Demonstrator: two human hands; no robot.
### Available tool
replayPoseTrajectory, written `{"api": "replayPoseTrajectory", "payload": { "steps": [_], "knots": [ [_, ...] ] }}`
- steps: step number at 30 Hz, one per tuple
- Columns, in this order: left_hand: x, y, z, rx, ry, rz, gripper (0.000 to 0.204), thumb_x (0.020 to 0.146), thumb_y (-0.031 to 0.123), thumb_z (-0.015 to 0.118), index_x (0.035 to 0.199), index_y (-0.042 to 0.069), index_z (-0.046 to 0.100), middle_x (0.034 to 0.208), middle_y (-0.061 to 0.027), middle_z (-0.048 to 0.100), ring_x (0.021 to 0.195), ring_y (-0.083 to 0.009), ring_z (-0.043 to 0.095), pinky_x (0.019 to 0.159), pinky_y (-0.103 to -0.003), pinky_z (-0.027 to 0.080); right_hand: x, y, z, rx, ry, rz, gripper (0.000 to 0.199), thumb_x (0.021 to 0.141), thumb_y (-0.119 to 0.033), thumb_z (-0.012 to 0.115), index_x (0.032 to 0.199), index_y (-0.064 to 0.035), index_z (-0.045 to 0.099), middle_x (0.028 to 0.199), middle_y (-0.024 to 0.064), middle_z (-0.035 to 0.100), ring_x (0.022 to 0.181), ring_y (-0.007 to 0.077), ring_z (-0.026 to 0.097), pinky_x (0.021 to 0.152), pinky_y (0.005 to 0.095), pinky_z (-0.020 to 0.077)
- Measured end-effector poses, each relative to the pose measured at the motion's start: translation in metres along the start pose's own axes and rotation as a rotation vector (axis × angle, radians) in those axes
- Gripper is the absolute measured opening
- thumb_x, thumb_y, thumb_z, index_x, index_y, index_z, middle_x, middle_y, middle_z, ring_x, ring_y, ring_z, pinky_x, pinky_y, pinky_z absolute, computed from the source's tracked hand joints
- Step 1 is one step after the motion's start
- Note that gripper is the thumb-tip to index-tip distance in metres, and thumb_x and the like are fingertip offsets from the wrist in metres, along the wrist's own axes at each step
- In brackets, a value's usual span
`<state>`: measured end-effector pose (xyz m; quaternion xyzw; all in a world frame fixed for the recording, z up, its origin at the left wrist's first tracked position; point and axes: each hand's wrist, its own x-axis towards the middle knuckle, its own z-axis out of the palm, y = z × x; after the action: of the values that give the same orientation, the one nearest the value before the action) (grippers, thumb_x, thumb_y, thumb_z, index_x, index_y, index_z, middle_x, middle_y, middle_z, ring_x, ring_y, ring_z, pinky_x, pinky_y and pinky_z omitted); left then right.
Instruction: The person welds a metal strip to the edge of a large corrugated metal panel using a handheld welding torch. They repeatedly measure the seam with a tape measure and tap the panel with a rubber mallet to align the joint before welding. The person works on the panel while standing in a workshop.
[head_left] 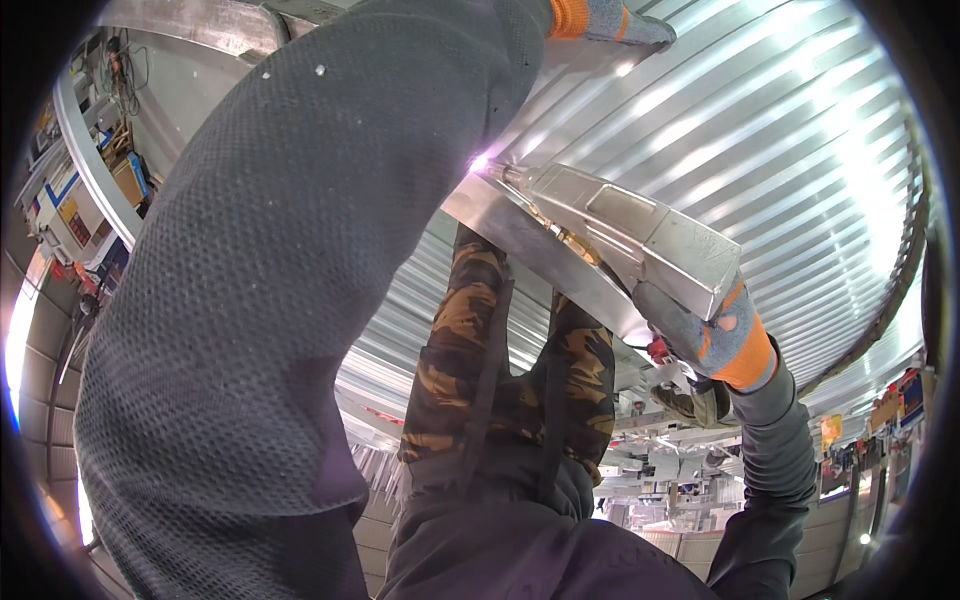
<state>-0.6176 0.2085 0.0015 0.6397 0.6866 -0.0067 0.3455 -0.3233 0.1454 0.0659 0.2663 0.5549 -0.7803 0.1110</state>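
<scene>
My right hand point(708, 335), in a grey and orange work glove, is wrapped round the grip of a silver handheld welding gun point(640, 228). The gun's nozzle points left, and a bright violet-white glow point(482, 162) burns at its tip. That tip meets the end of a flat metal bar point(540, 250), which slants below the gun. At the top, my left hand point(615, 22), also gloved, lies stretched out on ribbed shiny metal sheeting point(690, 120). My left sleeve hides part of the work left of the glow.
A curved metal rim point(98, 150) and a grey beam point(215, 25) stand at the left. Beyond them are shelves with boxes and cables point(122, 75). My legs in camouflage trousers point(455, 350) are below the bar. Cluttered workshop goods point(690, 490) show at lower right.
</scene>
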Motion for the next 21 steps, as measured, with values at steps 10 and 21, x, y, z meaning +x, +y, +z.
{"api": "replayPoseTrajectory", "payload": {
  "steps": [10, 21],
  "knots": [
    [-0.001, -0.001, -0.002, -0.011, -0.016, -0.005, 0.116, 0.083, 0.055, 0.073, 0.161, 0.001, 0.007, 0.151, -0.0313, 0.035, 0.134, -0.0447, 0.048, 0.110, -0.045, 0.044, -0.012, 0.003, -0.001, 0.106, 0.026, 0.125, 0.040, 0.088, -0.004, 0.065, 0.128, -0.0052, 0.063, 0.123, 0.0077, 0.068, 0.109, 0.0209, 0.066, 0.092, 0.0315, 0.0527],
    [0.010, -0.005, 0.004, 0.070, -0.007, -0.053, 0.116, 0.083, 0.057, 0.073, 0.161, 0.002, 0.006, 0.154, -0.0312, 0.032, 0.137, -0.0458, 0.045, 0.111, -0.045, 0.042, -0.057, -0.008, -0.014, 1.210, 0.152, 0.277, 0.068, 0.085, -0.014, 0.079, 0.143, 0.0022, 0.048, 0.137, 0.0181, 0.060, 0.126, 0.0294, 0.060, 0.108, 0.0437, 0.0497]
  ]
}}
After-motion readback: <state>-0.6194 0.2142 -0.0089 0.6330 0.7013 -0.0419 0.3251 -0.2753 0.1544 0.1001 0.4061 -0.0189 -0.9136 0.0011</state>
